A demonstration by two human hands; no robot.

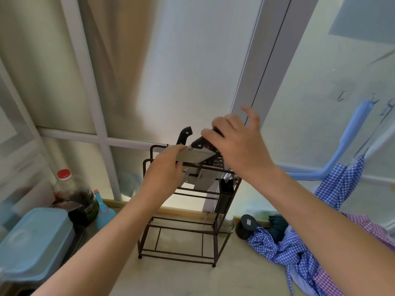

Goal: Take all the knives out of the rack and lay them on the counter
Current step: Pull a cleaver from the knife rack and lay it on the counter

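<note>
A dark brown wire rack (pixel 181 231) stands on the beige counter (pixel 192 278) against the frosted window. My right hand (pixel 237 142) grips the black handle of a broad cleaver (pixel 196 155), lifted just above the rack's top and lying nearly level. My left hand (pixel 166 174) pinches the free end of its blade. A second knife with a black riveted handle (pixel 184 135) stands in the rack behind the cleaver. More steel blades (pixel 201 180) show in the rack's slots under my hands.
A black cutlery holder (pixel 226 189) hangs on the rack's right side. At left are a red-capped bottle (pixel 64 182), a blue bottle (pixel 104 212) and a light blue tub (pixel 34 242). At right lie a black jar (pixel 246 226) and checked cloths (pixel 288 253).
</note>
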